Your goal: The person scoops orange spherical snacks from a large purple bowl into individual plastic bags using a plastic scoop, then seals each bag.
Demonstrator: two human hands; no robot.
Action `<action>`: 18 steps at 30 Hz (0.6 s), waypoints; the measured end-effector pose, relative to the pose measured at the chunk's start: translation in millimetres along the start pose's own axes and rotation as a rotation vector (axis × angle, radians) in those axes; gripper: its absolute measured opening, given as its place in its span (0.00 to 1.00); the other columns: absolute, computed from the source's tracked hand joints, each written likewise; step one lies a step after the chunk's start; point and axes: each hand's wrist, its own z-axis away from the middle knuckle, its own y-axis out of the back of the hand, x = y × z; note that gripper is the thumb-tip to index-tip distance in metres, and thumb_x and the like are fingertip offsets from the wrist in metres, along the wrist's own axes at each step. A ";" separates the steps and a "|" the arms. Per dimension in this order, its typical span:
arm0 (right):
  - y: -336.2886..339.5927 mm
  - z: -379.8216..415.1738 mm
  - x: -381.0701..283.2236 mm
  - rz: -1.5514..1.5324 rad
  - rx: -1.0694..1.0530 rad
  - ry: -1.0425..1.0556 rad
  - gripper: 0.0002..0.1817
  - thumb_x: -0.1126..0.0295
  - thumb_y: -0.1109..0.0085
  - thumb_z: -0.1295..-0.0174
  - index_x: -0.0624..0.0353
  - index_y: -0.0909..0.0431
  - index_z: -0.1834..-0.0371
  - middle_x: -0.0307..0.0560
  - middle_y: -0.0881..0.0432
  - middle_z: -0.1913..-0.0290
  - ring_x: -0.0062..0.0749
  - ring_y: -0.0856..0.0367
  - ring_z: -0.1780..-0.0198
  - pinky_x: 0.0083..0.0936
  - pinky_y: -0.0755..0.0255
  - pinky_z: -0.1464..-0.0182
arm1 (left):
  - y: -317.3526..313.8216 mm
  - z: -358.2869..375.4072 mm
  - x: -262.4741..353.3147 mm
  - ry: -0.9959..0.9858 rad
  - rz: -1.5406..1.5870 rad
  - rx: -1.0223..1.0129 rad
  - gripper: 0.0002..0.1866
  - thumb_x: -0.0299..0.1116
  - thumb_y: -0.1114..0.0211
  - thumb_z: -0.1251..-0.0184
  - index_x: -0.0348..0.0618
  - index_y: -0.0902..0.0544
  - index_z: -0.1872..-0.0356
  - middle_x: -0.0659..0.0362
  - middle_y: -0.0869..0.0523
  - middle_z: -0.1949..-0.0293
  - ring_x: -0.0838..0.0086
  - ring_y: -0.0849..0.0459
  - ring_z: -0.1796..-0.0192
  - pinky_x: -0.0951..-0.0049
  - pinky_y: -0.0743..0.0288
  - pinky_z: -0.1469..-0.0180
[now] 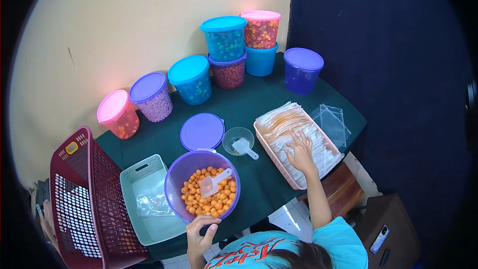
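My left hand (201,231) is at the near rim of a purple bucket (172,182), its fingers curled against the edge. Orange balls (219,203) fill the bucket's lower part, and a clear scoop (209,185) lies on top of them. My right hand (301,153) rests with spread fingers on a stack of filled plastic packets (291,124) in a pink tray (279,165). Between bucket and tray, a glass bowl (230,139) holds a second scoop (243,145).
Lidded tubs of coloured pieces (191,82) line the wall. A purple lid (201,132) lies behind the bucket. A pale green basket (144,231) and a maroon basket (74,219) stand at left. Clear bags (332,124) lie right of the tray; a phone (379,239) is lower right.
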 end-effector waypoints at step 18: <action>59.8 -13.0 -86.7 -1.629 -0.042 -0.092 0.14 0.81 0.50 0.45 0.65 0.35 0.55 0.46 0.31 0.58 0.24 0.26 0.61 0.17 0.26 0.66 | -74.0 -40.5 14.9 0.068 0.532 0.540 0.17 0.40 0.53 0.37 0.34 0.31 0.58 0.55 0.27 0.65 0.69 0.27 0.59 0.64 0.31 0.54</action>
